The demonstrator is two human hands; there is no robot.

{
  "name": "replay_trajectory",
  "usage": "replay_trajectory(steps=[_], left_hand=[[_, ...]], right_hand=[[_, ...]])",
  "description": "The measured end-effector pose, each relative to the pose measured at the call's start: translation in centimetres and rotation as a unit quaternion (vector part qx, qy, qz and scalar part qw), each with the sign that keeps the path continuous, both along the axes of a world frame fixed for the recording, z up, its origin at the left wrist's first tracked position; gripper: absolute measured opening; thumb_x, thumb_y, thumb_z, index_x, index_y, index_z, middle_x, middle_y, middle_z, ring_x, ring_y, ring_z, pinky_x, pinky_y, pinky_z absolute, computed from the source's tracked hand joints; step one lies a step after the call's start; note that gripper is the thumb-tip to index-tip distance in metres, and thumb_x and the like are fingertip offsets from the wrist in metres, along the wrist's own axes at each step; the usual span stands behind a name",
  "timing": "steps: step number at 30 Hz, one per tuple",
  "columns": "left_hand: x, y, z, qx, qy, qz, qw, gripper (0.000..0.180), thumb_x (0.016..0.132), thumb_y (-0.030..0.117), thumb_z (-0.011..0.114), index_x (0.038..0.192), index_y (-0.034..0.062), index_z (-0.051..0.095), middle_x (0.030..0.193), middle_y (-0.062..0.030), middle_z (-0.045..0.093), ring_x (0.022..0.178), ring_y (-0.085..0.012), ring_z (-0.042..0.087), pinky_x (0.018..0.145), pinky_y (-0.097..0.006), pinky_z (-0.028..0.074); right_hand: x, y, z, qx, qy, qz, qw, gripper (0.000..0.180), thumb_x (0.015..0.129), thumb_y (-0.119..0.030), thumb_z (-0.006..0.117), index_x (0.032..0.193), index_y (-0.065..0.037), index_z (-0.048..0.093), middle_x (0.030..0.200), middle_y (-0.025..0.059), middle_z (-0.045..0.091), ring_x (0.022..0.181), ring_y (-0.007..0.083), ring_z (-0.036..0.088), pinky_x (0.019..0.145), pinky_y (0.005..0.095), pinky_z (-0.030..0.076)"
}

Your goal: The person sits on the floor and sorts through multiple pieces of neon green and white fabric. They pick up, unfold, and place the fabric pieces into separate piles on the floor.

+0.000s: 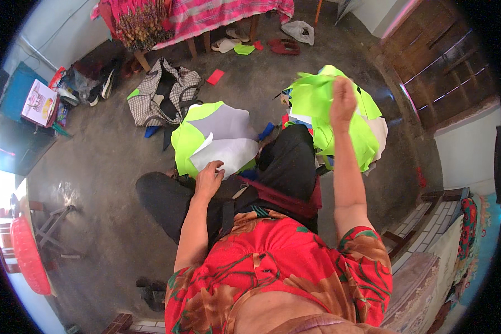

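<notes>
I sit on a concrete floor with my legs in black trousers stretched ahead. My left hand (209, 177) rests on a stack of white and grey paper sheets (226, 142) lying over neon green fabric (185, 142) by my left knee. My right hand (343, 99) is raised to the right and grips a piece of neon green fabric from the green pile (328, 111) beside my right leg. White cloth shows at the pile's right edge.
A checked bag (161, 94) lies open beyond the paper stack. A pink-covered table (206, 19) stands at the back with sandals under it. Red and green scraps dot the floor. A wooden door (445, 67) is at right, a red stool (25, 256) at left.
</notes>
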State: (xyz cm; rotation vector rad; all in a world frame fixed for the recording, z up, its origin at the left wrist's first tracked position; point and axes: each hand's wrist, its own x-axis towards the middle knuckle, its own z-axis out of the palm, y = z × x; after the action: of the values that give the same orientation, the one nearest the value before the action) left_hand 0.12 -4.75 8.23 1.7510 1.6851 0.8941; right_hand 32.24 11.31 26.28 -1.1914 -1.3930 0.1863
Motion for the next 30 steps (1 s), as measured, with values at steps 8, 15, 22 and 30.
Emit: replay_trajectory(steps=[8, 15, 22, 30], left_hand=[[0.4, 0.3, 1.7, -0.002, -0.107, 0.036, 0.994, 0.077, 0.063, 0.032, 0.077, 0.126, 0.0071, 0.042, 0.129, -0.0131, 0.043, 0.106, -0.0311, 0.052, 0.088, -0.041, 0.043], [0.5, 0.2, 0.6, 0.047, 0.031, -0.079, 0.995, 0.052, 0.060, 0.029, 0.078, 0.103, 0.0049, 0.059, 0.108, -0.0133, 0.058, 0.101, -0.0294, 0.054, 0.086, -0.038, 0.043], [0.6, 0.0, -0.6, -0.099, -0.182, -0.034, 0.978, 0.035, 0.075, 0.022, 0.070, 0.099, -0.0015, 0.062, 0.084, -0.0063, 0.064, 0.073, -0.0120, 0.056, 0.070, -0.028, 0.046], [-1.3, 1.6, -0.4, -0.100, -0.492, 0.202, 0.841, 0.034, 0.082, 0.017, 0.064, 0.112, 0.0011, 0.056, 0.100, -0.0042, 0.059, 0.088, -0.0143, 0.056, 0.078, -0.029, 0.045]], right_hand=[[-11.5, -7.9, -10.4, -0.285, -0.065, 0.332, 0.897, 0.016, 0.090, -0.018, 0.055, 0.090, -0.003, 0.057, 0.065, 0.0104, 0.052, 0.059, 0.0116, 0.045, 0.057, 0.0290, 0.042], [-13.5, -10.1, -14.8, -0.328, -0.107, 0.420, 0.839, 0.017, 0.088, -0.021, 0.055, 0.089, -0.004, 0.058, 0.068, 0.0133, 0.055, 0.060, 0.0196, 0.052, 0.059, 0.0326, 0.044], [-12.6, -7.8, -17.6, -0.353, 0.094, 0.378, 0.851, 0.022, 0.092, -0.023, 0.050, 0.086, -0.003, 0.058, 0.069, -0.0011, 0.055, 0.063, 0.0071, 0.048, 0.060, 0.0243, 0.042], [-12.2, -7.0, -16.4, -0.372, 0.287, 0.290, 0.834, 0.019, 0.093, -0.021, 0.045, 0.097, -0.006, 0.054, 0.074, 0.0028, 0.061, 0.066, 0.0085, 0.055, 0.059, 0.0224, 0.042]])
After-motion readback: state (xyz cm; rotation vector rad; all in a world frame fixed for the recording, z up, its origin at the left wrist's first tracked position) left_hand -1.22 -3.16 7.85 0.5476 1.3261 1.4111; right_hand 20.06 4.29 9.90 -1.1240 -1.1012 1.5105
